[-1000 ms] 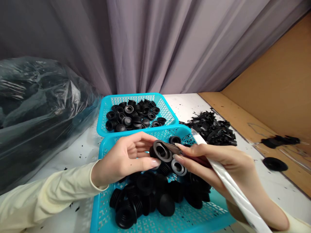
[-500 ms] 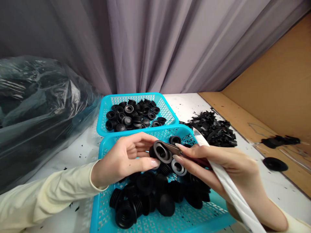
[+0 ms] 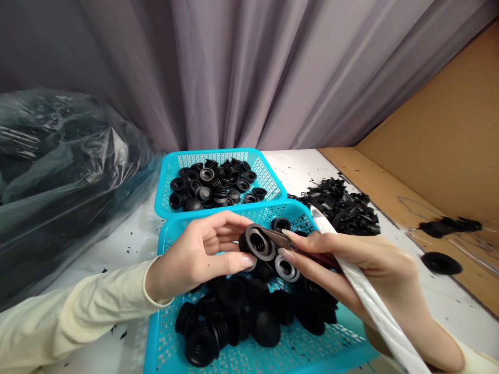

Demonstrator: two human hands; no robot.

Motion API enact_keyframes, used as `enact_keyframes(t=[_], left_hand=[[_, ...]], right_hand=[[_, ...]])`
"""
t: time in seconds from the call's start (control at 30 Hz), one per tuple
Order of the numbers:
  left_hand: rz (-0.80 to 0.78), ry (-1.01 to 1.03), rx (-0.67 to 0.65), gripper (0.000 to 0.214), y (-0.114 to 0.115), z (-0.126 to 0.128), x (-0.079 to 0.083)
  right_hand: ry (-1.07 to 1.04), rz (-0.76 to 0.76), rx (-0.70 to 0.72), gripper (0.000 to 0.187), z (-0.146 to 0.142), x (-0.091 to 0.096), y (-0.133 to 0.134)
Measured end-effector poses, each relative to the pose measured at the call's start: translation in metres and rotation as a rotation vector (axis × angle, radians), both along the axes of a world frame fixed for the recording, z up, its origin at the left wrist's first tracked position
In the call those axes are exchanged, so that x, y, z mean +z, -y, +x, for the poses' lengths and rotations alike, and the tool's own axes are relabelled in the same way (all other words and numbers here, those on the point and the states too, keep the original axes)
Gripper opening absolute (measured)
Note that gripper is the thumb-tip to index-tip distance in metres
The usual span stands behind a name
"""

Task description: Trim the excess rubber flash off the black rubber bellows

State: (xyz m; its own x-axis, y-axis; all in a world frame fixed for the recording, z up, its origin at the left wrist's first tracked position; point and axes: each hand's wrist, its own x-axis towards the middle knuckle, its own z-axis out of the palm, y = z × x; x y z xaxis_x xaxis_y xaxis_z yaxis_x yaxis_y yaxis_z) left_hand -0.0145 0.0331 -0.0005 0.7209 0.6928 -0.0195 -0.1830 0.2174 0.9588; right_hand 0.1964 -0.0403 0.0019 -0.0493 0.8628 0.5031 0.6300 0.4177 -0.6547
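Observation:
Held between the fingers and thumb of my left hand (image 3: 195,254) is a black ribbed rubber bellows (image 3: 260,252), its round open end facing me. My right hand (image 3: 362,270) pinches a thin, flat metal blade (image 3: 275,238), which touches the bellows' upper rim. A dark red part behind the fingers is mostly hidden. Across the same hand runs a white-wrapped stick (image 3: 364,291) with a metal tip. Both hands are above the near blue basket (image 3: 154,332), where more black bellows (image 3: 202,343) lie. A grey-rimmed one (image 3: 286,268) sits just below my right fingertips.
Behind, a second blue basket (image 3: 271,176) holds several black bellows. A heap of black rubber scraps (image 3: 339,205) lies to the right on the white table (image 3: 300,161), near a loose black round piece (image 3: 442,263). A large clear plastic bag (image 3: 78,171) bulges at left.
The metal blade has tilted slightly against the bellows' rim, and the right hand has shifted a little. The left hand keeps its hold, nearly still.

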Motion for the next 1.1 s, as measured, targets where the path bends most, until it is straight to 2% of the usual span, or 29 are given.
enact_keyframes(t=[0.4,1.1], left_hand=[[-0.012,-0.005,0.025,0.027,-0.0008,0.0012,0.0006],[0.012,-0.053,0.012,0.026,-0.0012,0.0014,0.0007]], right_hand=[[-0.006,0.096,0.044,0.005,-0.0032,0.0008,-0.0039],[0.033,0.045,0.034,0.011,0.0002,0.0001,0.0014]])
